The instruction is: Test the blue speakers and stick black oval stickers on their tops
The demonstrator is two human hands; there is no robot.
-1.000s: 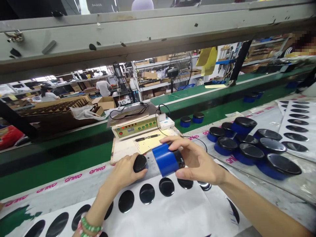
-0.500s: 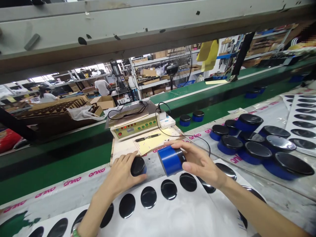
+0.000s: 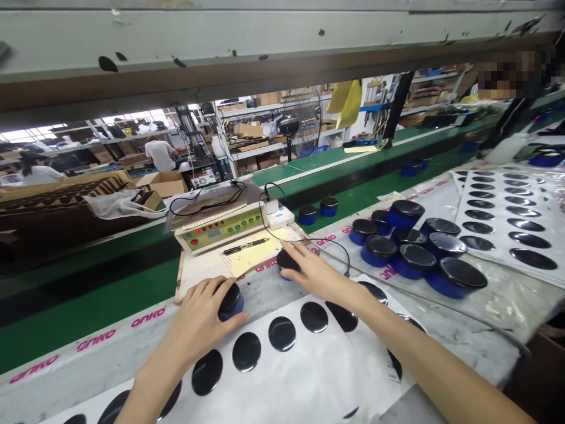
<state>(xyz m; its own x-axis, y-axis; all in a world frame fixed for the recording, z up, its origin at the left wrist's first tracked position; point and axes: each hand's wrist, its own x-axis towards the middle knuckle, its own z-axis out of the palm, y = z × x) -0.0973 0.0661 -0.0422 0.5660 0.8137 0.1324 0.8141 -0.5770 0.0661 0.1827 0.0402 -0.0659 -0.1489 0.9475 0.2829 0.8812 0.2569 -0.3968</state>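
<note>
A round blue container with a glossy black top stands upright on the plastic-covered table, the fingers and thumb of my left hand around its near left side. Farther right, my right hand grips a second blue container with a black top, now upright near the yellow paper; my fingers hide part of it. In front of both hands lies a white sheet of black round stickers. Its lower left part is covered by my left forearm.
Behind the hands is a control box with buttons and a cable, and a pen on yellow paper. Several blue containers cluster at right, beside more sticker sheets. A green conveyor runs behind; a beam crosses overhead.
My right hand has turned the second container from its side to upright and set it down, moving it left and away from me. My left hand stays on its container. The view has swung right.
</note>
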